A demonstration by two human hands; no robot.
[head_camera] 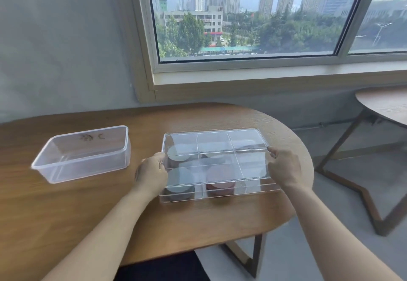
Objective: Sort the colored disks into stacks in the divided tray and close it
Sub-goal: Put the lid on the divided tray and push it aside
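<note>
Clear lid [217, 146], hazy disks [219, 185] beneath

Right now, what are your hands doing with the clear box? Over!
Left hand and right hand grip the clear lid by its ends. Lid sits tilted over the divided tray, disks stacked inside. Nothing blocking.

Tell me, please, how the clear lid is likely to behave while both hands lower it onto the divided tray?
The clear lid looks flat and unbent, so probably stiff. Its glossy plastic may be slippery, and the left hand and right hand pinch only its edges. It looks thin, so likely light.
</note>
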